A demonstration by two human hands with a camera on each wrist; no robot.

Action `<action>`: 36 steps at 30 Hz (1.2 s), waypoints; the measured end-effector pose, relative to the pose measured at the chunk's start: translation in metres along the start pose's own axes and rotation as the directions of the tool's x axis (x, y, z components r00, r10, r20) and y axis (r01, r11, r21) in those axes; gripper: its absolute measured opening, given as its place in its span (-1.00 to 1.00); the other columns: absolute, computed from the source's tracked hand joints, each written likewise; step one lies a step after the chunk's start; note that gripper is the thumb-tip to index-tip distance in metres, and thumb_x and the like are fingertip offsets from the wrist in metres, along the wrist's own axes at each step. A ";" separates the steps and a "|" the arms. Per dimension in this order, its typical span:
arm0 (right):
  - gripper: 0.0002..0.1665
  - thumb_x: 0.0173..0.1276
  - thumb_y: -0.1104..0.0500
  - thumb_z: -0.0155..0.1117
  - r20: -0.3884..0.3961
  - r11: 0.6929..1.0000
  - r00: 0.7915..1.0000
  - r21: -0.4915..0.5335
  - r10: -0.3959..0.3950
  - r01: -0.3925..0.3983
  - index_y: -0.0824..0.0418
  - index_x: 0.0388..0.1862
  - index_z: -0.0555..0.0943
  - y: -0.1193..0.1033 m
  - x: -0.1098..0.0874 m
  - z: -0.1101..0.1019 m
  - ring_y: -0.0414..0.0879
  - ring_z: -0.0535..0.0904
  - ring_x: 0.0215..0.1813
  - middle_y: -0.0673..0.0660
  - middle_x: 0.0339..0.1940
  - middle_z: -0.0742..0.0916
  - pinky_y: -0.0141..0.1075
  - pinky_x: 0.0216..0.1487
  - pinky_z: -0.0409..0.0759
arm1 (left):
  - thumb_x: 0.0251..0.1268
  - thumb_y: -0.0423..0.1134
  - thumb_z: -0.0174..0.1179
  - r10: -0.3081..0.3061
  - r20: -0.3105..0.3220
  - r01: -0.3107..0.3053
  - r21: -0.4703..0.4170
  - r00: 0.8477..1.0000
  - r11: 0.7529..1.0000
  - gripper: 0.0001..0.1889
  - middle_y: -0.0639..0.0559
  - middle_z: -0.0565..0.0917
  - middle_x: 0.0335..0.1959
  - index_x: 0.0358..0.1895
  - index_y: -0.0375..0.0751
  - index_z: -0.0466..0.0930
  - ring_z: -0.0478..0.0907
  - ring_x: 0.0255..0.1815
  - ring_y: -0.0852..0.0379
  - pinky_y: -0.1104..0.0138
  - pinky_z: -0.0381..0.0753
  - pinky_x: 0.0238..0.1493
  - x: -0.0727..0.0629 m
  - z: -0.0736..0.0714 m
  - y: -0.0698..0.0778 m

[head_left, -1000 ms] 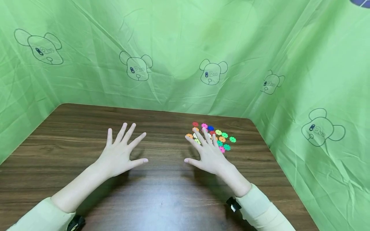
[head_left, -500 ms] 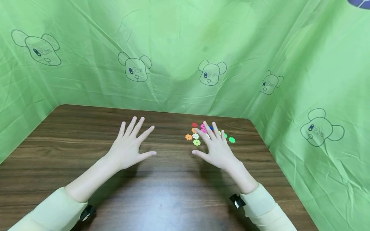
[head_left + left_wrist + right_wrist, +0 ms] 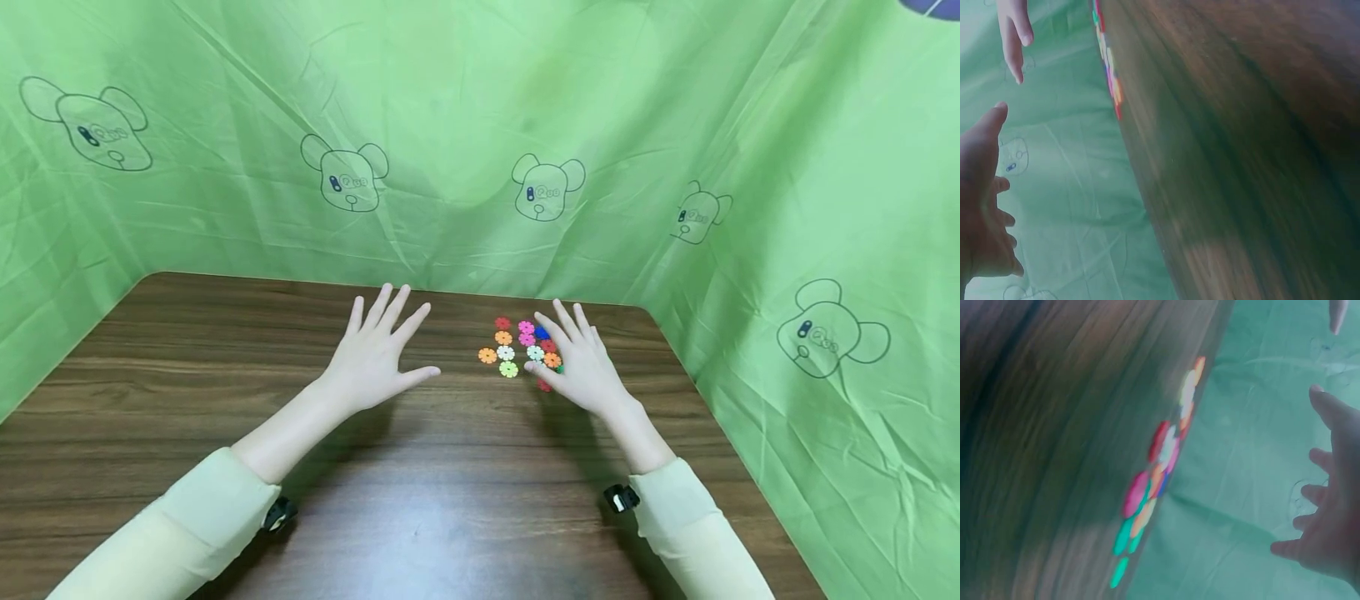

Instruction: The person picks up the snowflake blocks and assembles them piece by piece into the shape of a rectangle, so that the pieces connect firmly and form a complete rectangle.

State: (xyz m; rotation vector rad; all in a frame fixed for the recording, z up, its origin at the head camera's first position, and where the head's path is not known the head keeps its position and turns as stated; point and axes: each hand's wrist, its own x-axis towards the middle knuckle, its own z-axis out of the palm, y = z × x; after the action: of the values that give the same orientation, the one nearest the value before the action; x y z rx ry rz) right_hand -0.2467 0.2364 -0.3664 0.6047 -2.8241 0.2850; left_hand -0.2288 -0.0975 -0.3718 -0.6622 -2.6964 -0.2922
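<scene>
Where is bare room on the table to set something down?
On the table: left of the left hand, to the curtain; the near middle, between the sleeves; and right of the right hand, to the curtain. Crowded: the discs by the right hand, which hides some in the head view. Between left hand and discs, only a narrow gap shows.

A bare left hand [image 3: 980, 206] has its fingers apart. A bare right hand [image 3: 1015, 25] pokes in up top. Behind is wrinkly green cloth [image 3: 1072, 181]. Small, flat, bright-coloured pieces [image 3: 1110, 65] look blurry on the brown wooden table [image 3: 1229, 162].
</scene>
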 end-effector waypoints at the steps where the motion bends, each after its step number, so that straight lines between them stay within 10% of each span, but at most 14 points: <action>1: -0.07 0.21 -0.35 0.19 -0.002 1.000 1.000 0.006 -0.008 0.008 -0.11 0.49 0.12 0.004 0.002 0.001 0.10 -0.29 0.55 0.00 0.56 -0.03 0.28 0.37 -0.04 | 0.09 0.51 -0.06 0.003 0.000 -0.003 -0.003 1.000 1.000 -0.04 -0.09 -0.17 0.54 0.51 0.11 -0.06 -0.42 0.53 -0.06 -0.15 -0.41 0.41 0.003 0.002 0.002; 21: -0.20 0.23 -0.01 0.36 0.176 0.943 0.974 0.324 -0.144 0.081 0.07 0.41 0.29 0.079 0.034 0.047 0.14 0.16 0.46 0.15 0.48 0.26 0.15 0.32 0.23 | 0.13 0.35 0.11 0.127 0.130 -0.111 -0.122 0.983 0.986 -0.11 -0.12 0.04 0.50 0.48 0.07 0.05 -0.18 0.53 -0.12 -0.12 -0.18 0.43 0.059 0.071 0.032; 36: -0.45 0.15 0.03 0.42 0.296 0.916 0.929 0.389 -0.221 0.094 0.09 0.14 0.60 0.100 0.045 0.063 0.15 0.35 0.32 0.17 0.25 0.53 0.08 0.24 0.37 | 0.19 0.05 0.26 0.135 0.370 0.019 -0.385 0.919 0.923 -0.21 -0.08 0.26 0.42 0.46 -0.02 0.12 0.13 0.42 -0.14 -0.09 0.16 0.34 0.085 0.109 0.024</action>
State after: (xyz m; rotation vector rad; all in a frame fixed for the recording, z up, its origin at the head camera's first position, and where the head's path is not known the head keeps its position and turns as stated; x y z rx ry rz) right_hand -0.3405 0.2941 -0.4280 1.0507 -3.0343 0.7630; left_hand -0.3188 -0.0117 -0.4372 -1.0066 -3.0167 -0.7600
